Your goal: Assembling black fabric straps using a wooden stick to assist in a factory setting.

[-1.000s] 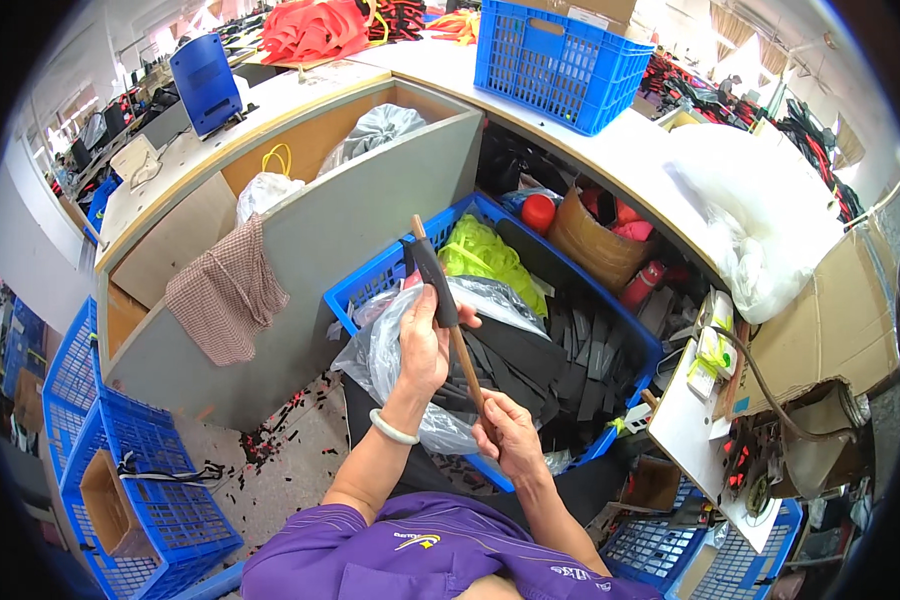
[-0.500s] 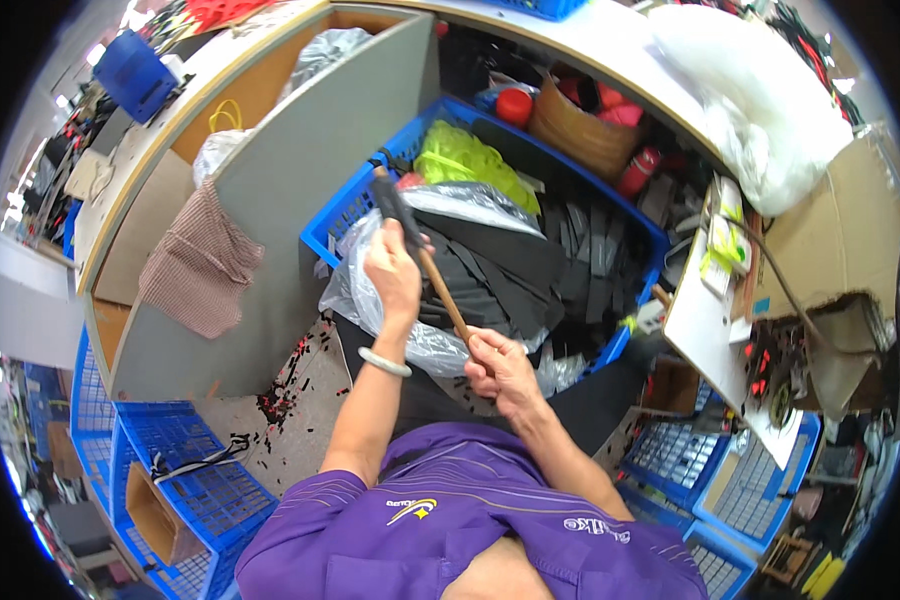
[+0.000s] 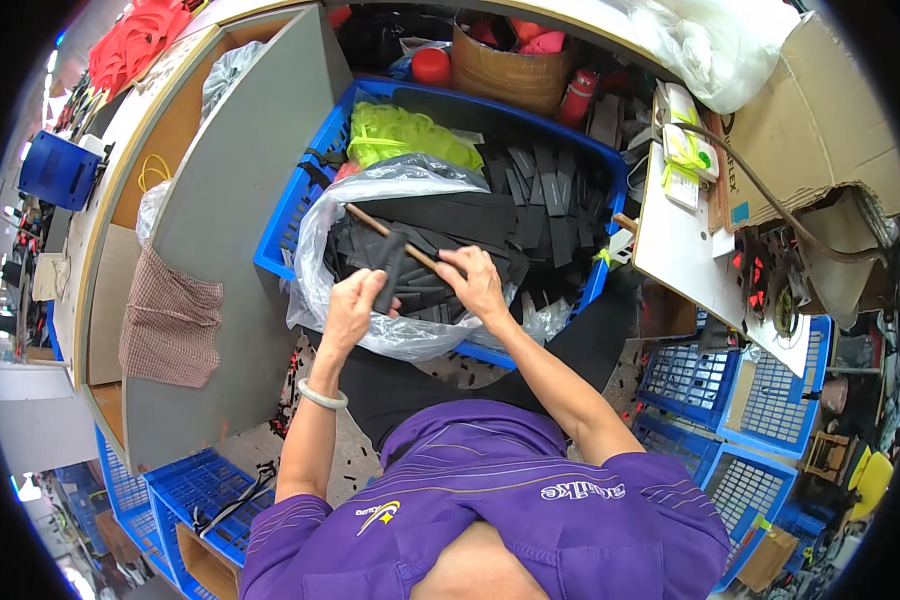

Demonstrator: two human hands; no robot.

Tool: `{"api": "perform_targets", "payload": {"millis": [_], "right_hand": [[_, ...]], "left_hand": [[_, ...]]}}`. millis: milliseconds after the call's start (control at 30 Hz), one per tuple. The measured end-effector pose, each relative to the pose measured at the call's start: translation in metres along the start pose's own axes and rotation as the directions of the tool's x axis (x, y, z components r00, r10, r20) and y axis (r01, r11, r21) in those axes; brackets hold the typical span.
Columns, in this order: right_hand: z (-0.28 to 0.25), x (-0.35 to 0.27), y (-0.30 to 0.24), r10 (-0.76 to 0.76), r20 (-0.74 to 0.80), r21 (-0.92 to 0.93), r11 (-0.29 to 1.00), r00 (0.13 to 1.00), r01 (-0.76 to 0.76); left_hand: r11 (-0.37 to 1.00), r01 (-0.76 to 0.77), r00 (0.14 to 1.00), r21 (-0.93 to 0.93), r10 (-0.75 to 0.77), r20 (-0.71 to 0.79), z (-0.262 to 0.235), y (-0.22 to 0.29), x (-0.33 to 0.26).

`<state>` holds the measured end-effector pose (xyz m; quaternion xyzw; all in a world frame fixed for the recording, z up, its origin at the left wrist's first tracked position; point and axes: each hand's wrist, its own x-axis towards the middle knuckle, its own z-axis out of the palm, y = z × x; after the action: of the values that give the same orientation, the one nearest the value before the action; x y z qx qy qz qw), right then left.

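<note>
My left hand (image 3: 356, 308) is closed around a black fabric-like piece (image 3: 391, 272), a short narrow strip or sleeve whose exact kind I cannot make out. In my right hand (image 3: 478, 285) is the near end of a thin brown wooden stick (image 3: 367, 219), which slants up to the left. The upper end of the black piece meets or crosses the stick; whether it still wraps around it is unclear. Both hands are over a clear plastic bag (image 3: 315, 250) of flat black pieces (image 3: 440, 225), inside a blue plastic basket (image 3: 275, 225).
Yellow-green material (image 3: 410, 135) and more black strips (image 3: 555, 185) share the basket. Behind it stand a cardboard drum (image 3: 510, 70) and a red bottle (image 3: 577, 97). A grey panel (image 3: 240, 220) with a checked cloth (image 3: 173, 315) rises at left; a white board (image 3: 680, 250) juts in at right.
The black piece, earlier lying along the stick near its far end, is now at an angle to it. Both hands have shifted, the left lower and the right higher. The view has turned somewhat.
</note>
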<state>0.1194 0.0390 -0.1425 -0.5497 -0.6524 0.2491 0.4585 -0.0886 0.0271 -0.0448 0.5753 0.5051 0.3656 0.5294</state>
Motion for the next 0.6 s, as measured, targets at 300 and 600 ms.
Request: {"api": "perform_targets", "payload": {"millis": [300,600], "right_hand": [[-0.043,-0.007,-0.047,0.336,0.437,0.588,0.596,0.835,-0.547],[-0.008,-0.057,-0.038,0.673,0.247,0.715,0.359,0.697,-0.6]], "left_hand": [[0.98,0.083,0.934,0.183,-0.14,0.327,0.014,-0.004,-0.002],[0.642,0.313,0.862,-0.7,-0.502,-0.075,0.079,-0.04,-0.013]]}}
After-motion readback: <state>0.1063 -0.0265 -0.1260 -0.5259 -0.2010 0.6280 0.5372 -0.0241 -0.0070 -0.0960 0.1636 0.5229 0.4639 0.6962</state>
